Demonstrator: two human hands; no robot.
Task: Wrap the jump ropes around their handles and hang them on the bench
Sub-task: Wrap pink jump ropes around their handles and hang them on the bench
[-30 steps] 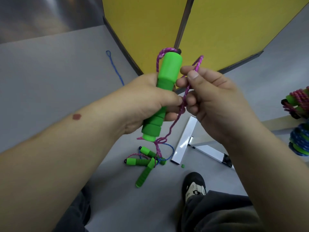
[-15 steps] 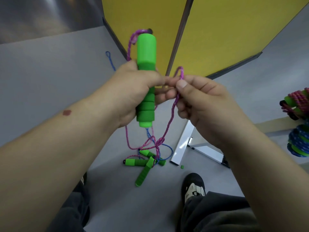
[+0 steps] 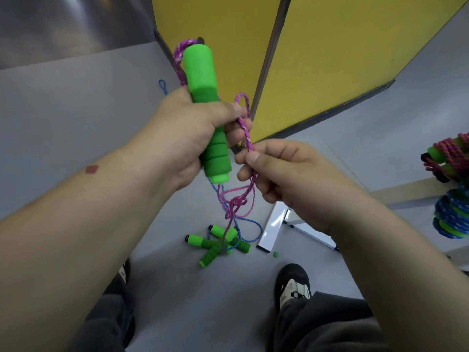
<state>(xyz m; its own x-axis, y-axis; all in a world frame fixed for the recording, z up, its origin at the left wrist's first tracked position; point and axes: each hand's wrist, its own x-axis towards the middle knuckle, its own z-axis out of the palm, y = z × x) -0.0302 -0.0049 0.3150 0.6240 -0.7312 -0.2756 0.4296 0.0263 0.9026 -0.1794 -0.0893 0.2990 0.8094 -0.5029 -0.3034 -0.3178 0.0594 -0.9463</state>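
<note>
We're holding the green foam handle upright in front of us, left hand clenched round its middle so the thick end points up and the ridged end points down. The pink rope is leaving the top of the handle, running down behind our left hand and looping out again past the left thumb. Our right hand is pinching that rope between thumb and forefinger just beside the handle, keeping the strand taut, we'd guess, so the first turn can go on snugly. Below our hands the rope is hanging in a loose tangle, twisted up with a blue rope; that snarl probably needs clearing before the wrapping runs freely. Straight down on the grey floor, more green handles are lying in a crossed heap, not yet wrapped. Far right, finished bundles, one pink and one blue, are already hanging by the bench. Our shoe is planted near the heap.
</note>
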